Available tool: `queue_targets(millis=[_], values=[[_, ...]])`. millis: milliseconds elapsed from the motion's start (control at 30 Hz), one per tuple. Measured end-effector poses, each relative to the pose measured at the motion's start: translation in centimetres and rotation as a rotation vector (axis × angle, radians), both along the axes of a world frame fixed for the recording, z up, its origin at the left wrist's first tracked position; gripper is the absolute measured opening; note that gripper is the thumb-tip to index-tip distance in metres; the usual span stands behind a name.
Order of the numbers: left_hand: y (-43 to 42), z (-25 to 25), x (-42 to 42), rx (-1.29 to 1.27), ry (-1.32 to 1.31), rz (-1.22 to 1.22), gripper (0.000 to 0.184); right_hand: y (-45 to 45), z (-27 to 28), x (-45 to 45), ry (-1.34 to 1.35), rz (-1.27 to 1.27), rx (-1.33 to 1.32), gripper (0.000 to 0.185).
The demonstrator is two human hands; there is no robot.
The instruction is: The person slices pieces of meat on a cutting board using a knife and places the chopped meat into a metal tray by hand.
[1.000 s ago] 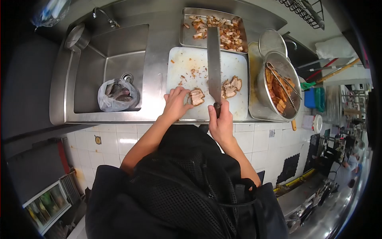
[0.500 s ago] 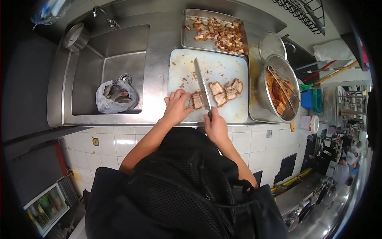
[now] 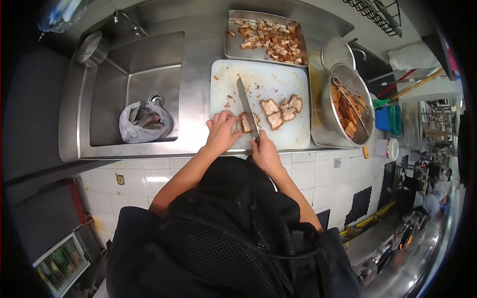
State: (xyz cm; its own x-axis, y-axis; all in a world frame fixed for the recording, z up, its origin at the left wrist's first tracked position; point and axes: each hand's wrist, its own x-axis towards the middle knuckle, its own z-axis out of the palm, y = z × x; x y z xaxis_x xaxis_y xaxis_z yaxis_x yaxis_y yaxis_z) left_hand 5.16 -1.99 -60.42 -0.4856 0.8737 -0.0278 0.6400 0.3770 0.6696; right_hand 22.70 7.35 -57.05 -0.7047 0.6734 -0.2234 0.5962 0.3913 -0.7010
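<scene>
A piece of meat (image 3: 244, 124) is lying near the front edge of the white cutting board (image 3: 293, 131). We are pinching it narrowly at its left side with our left hand (image 3: 219, 134), while our right hand (image 3: 266, 153) is gripping a knife (image 3: 243, 97) by the handle, its blade crossing the meat. Cut slices (image 3: 273, 114) are lying just to the right. Beyond the board, a metal tray (image 3: 233, 47) is holding chopped chunks (image 3: 285, 44); rightward, a bowl (image 3: 350, 74) is holding browned pieces (image 3: 343, 111) and tongs (image 3: 354, 99).

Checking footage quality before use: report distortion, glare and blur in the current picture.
Head view: strong fisheye curving, dark corners; head view: glare on the steel counter left of the cutting board; head view: knife outline readable; head view: far kitchen background at right too soft for fine detail.
</scene>
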Motion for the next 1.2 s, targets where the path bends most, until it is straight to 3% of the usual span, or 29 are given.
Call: queue_targets(millis=[167, 267, 333, 467, 567, 633, 700, 833, 933, 1000, 1033, 1100, 1167, 1200], values=[[1.0, 0.2, -0.3, 0.092, -0.019, 0.025, 0.044, -0.2, -0.1, -0.5, -0.071, 0.019, 0.065, 0.028], [3.0, 1.7, -1.2, 0.354, -0.02, 0.103, 0.028, -0.3, -0.4, -0.7, -0.109, 0.031, 0.087, 0.028], [6.2, 4.0, -3.0, 0.56, -0.003, 0.085, 0.025, -0.6, -0.5, -0.8, -0.107, 0.037, 0.104, 0.028], [12.6, 15.2, -4.7, 0.899, 0.127, -0.071, 0.023, -0.8, 0.0, -1.0, -0.129, 0.041, 0.11, 0.03], [15.1, 17.5, -4.0, 0.94, 0.075, -0.169, 0.024, -1.0, 0.2, -1.1, -0.155, 0.035, 0.121, 0.031], [15.8, 10.5, -3.0, 0.889, 0.122, -0.185, 0.034, -1.0, 0.8, -1.5, -0.19, 0.02, 0.096, 0.031], [13.6, 1.3, -1.9, 0.231, 0.384, -0.257, 0.047, -1.7, 0.4, -1.5, -0.231, 0.004, 0.046, 0.032], [13.1, 2.1, -3.9, 0.158, 0.323, -0.358, 0.057, -2.0, 0.0, -2.0, -0.254, 0.056, 0.138, 0.028], [11.6, 2.9, -4.4, 0.376, 0.199, -0.237, 0.055, -1.1, -1.2, -0.7, -0.172, 0.03, 0.116, 0.026], [9.8, 3.5, -5.2, 0.528, -0.005, 0.009, 0.047, 1.3, -2.2, 0.8, 0.052, -0.055, -0.117, 0.029], [8.4, 2.7, -5.4, 0.53, -0.003, 0.009, 0.047, 2.0, -2.1, 0.9, 0.054, -0.055, -0.115, 0.029], [5.2, 1.4, -5.5, 0.124, -0.141, -0.006, 0.035, 2.8, -1.9, 0.5, -0.027, -0.084, -0.236, 0.031], [3.3, 1.2, -3.7, 0.082, -0.099, -0.07, 0.035, 2.1, -2.0, 0.1, -0.061, -0.103, -0.299, 0.032], [2.8, 1.0, -2.8, 0.045, -0.073, -0.123, 0.035, 1.2, -2.1, -0.2, -0.059, -0.066, -0.12, 0.035]])
